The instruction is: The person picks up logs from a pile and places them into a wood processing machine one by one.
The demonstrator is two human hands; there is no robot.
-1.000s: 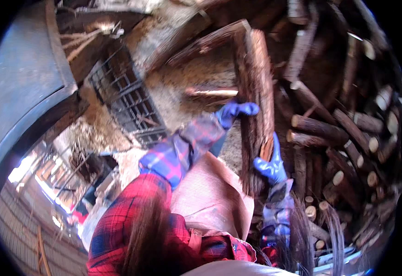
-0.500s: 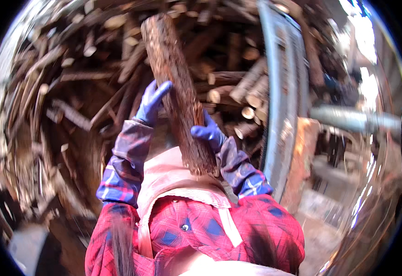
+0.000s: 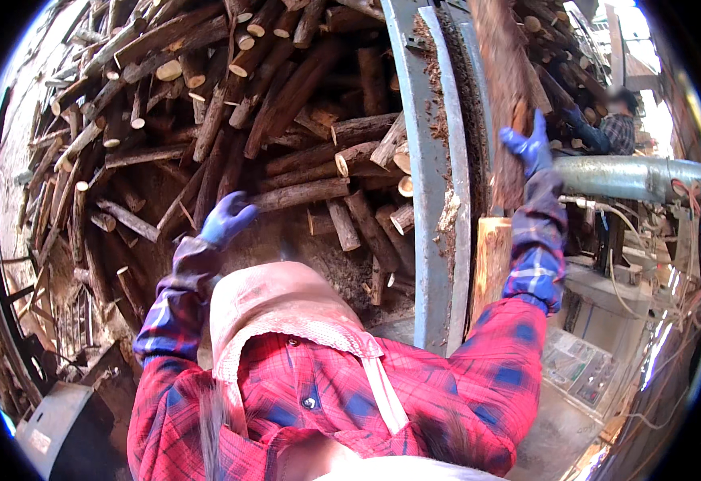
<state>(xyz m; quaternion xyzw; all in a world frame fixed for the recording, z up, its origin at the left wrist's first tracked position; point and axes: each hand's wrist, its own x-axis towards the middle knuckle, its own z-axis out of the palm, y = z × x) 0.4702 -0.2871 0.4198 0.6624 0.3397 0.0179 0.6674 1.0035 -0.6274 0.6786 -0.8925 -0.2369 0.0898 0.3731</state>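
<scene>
In a blue glove, my left hand (image 3: pixel 228 222) hovers before the woodpile with its fingers apart and nothing in it. My right hand (image 3: pixel 529 146), gloved the same way, is at the right side of a thick bark-covered log (image 3: pixel 504 72), its thumb and fingers spread. The thumb appears to touch the log, which lies lengthwise along the blue-grey metal conveyor trough (image 3: pixel 431 176) and is smeared by motion at its far part. Just nearer than this log, a paler piece of wood (image 3: pixel 491 260) with a light face lies in the same line, partly beside my right forearm.
A large heap of cut logs (image 3: pixel 302 152) fills the far left and middle. To the right are a light-blue metal pipe (image 3: pixel 631 178), hoses and a control panel (image 3: pixel 579 369). Another person (image 3: pixel 611 128) is at the far right. A grey metal box (image 3: pixel 54 425) stands at near left.
The log, held between both hands before me, has moved right onto the trough. My left hand has let go and dropped back left; my right hand has moved right with the log.
</scene>
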